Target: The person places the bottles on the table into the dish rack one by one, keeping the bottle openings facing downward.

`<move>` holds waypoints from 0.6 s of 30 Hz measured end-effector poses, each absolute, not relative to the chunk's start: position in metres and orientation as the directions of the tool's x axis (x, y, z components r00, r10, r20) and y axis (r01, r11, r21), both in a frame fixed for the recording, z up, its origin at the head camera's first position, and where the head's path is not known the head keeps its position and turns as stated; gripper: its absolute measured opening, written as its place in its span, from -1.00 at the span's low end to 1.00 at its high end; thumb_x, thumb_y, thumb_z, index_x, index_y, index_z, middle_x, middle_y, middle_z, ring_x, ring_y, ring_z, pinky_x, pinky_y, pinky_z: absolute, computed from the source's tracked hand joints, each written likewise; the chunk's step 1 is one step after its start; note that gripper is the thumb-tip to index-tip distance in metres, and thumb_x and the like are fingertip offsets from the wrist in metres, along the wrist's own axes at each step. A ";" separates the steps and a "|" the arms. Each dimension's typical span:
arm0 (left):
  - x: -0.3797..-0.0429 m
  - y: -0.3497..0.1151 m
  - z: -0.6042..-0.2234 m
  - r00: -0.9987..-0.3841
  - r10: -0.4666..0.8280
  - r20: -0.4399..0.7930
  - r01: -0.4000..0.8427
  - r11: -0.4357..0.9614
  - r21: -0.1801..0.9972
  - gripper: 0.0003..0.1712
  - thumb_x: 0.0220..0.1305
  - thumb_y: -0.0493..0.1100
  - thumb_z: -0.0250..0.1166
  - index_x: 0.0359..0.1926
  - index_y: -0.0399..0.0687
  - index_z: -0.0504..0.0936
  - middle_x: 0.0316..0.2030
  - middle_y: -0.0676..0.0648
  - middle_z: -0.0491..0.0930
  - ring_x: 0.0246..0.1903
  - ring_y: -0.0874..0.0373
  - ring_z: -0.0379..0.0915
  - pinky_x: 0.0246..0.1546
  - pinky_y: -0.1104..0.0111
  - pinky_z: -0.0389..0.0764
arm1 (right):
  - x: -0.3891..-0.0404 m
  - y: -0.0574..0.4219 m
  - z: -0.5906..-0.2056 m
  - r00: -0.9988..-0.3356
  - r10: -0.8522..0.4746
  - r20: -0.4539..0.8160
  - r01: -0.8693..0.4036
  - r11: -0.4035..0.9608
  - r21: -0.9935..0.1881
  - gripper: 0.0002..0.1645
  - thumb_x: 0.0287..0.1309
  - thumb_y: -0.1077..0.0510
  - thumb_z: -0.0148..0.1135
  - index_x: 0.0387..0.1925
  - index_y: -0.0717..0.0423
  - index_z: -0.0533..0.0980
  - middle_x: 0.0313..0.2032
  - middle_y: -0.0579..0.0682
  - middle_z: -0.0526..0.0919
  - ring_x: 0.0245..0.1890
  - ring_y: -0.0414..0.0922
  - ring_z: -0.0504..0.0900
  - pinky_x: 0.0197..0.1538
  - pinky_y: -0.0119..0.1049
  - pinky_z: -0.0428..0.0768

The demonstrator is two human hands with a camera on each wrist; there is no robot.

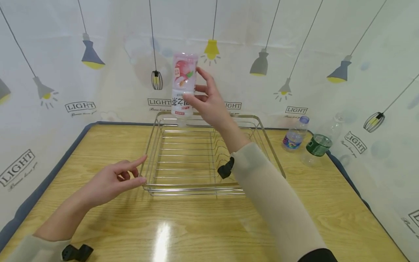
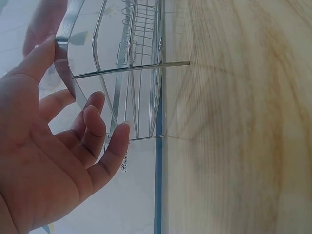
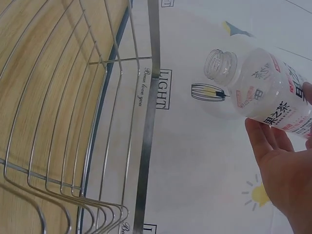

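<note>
While the right hand [image 1: 209, 103] pinches the upturned bottle [image 1: 184, 85] at upper centre, lower it gently into the rack [image 1: 209, 187]; the left hand [image 1: 112, 180], fingers relaxed and empty, steadies the rim.

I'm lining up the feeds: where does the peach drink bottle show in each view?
Head: bottle upper centre, upside down in right hand.
Left wrist: not in view.
Right wrist: upper right, open neck pointing left.
Shared landmark: wire rack, in all three.
</note>
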State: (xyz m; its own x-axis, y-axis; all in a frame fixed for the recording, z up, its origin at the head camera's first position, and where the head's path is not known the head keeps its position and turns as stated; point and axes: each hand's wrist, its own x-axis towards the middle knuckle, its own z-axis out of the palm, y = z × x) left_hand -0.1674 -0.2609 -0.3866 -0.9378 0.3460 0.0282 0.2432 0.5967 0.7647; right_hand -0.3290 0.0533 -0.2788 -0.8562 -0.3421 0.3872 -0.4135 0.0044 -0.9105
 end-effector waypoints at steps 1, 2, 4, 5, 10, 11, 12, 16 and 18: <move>-0.167 -0.261 -0.386 -0.938 0.345 0.029 0.244 0.598 0.763 -0.21 0.56 0.04 0.42 0.68 0.14 0.37 -0.05 -0.05 0.60 -0.24 0.19 0.46 -0.34 0.34 0.53 | -0.332 0.051 -0.281 -0.859 -0.339 0.383 -0.411 0.012 -0.911 0.05 0.48 0.08 0.44 0.73 -0.47 0.07 0.32 0.13 0.57 0.19 0.02 0.75 0.12 -0.09 0.78; -0.167 -0.261 -0.386 -0.938 0.345 0.030 0.244 0.599 0.762 -0.21 0.55 0.05 0.42 0.68 0.14 0.37 -0.05 -0.04 0.60 -0.24 0.19 0.46 -0.33 0.34 0.53 | -0.334 0.049 -0.284 -0.862 -0.336 0.379 -0.408 0.015 -0.913 0.05 0.48 0.08 0.44 0.73 -0.47 0.06 0.32 0.13 0.57 0.19 0.02 0.75 0.11 -0.10 0.78; -0.167 -0.261 -0.386 -0.936 0.350 0.036 0.253 0.598 0.760 -0.21 0.56 0.04 0.42 0.68 0.14 0.37 -0.05 -0.04 0.61 -0.24 0.18 0.46 -0.34 0.33 0.52 | -0.339 0.045 -0.289 -0.870 -0.328 0.368 -0.395 0.020 -0.918 0.05 0.49 0.08 0.43 0.74 -0.47 0.05 0.33 0.13 0.55 0.20 0.03 0.74 0.10 -0.09 0.78; -0.167 -0.261 -0.386 -0.935 0.354 0.040 0.259 0.598 0.758 -0.21 0.56 0.04 0.42 0.68 0.14 0.37 -0.06 -0.04 0.60 -0.25 0.18 0.45 -0.34 0.33 0.52 | -0.341 0.043 -0.291 -0.874 -0.325 0.360 -0.388 0.023 -0.921 0.05 0.49 0.08 0.43 0.74 -0.47 0.05 0.33 0.13 0.55 0.20 0.03 0.73 0.11 -0.08 0.78; -0.168 -0.261 -0.387 -0.935 0.353 0.045 0.262 0.598 0.758 -0.21 0.55 0.03 0.43 0.67 0.13 0.38 -0.07 -0.04 0.61 -0.25 0.18 0.44 -0.34 0.34 0.51 | -0.352 0.032 -0.302 -0.893 -0.309 0.326 -0.351 0.028 -0.936 0.06 0.49 0.07 0.44 0.73 -0.52 0.05 0.35 0.12 0.53 0.23 0.05 0.71 0.18 -0.04 0.77; -0.168 -0.261 -0.387 -0.936 0.350 0.044 0.259 0.598 0.758 -0.21 0.54 0.03 0.43 0.67 0.14 0.39 -0.08 -0.03 0.61 -0.25 0.19 0.44 -0.34 0.34 0.51 | -0.354 0.030 -0.304 -0.896 -0.305 0.322 -0.347 0.030 -0.937 0.07 0.49 0.07 0.45 0.73 -0.51 0.04 0.35 0.12 0.53 0.24 0.05 0.70 0.19 -0.03 0.77; -0.168 -0.261 -0.387 -0.936 0.349 0.045 0.259 0.598 0.758 -0.22 0.54 0.03 0.44 0.66 0.14 0.39 -0.08 -0.03 0.61 -0.26 0.19 0.44 -0.34 0.34 0.51 | -0.356 0.027 -0.306 -0.899 -0.301 0.317 -0.342 0.033 -0.939 0.07 0.48 0.07 0.45 0.74 -0.51 0.04 0.35 0.13 0.53 0.24 0.06 0.70 0.20 -0.02 0.77; -0.168 -0.262 -0.387 -0.936 0.350 0.047 0.262 0.600 0.756 -0.22 0.54 0.02 0.44 0.66 0.13 0.39 -0.09 -0.02 0.60 -0.26 0.19 0.43 -0.35 0.34 0.50 | -0.362 0.020 -0.314 -0.910 -0.286 0.301 -0.328 0.048 -0.943 0.08 0.48 0.07 0.45 0.75 -0.46 0.03 0.35 0.14 0.54 0.24 0.07 0.71 0.23 -0.02 0.76; -0.168 -0.262 -0.387 -0.934 0.353 0.048 0.266 0.599 0.755 -0.21 0.54 0.02 0.44 0.67 0.13 0.39 -0.10 -0.02 0.60 -0.26 0.19 0.43 -0.35 0.34 0.49 | -0.365 0.017 -0.318 -0.913 -0.278 0.299 -0.325 0.050 -0.944 0.08 0.47 0.07 0.46 0.75 -0.45 0.04 0.35 0.15 0.54 0.23 0.08 0.71 0.23 -0.02 0.76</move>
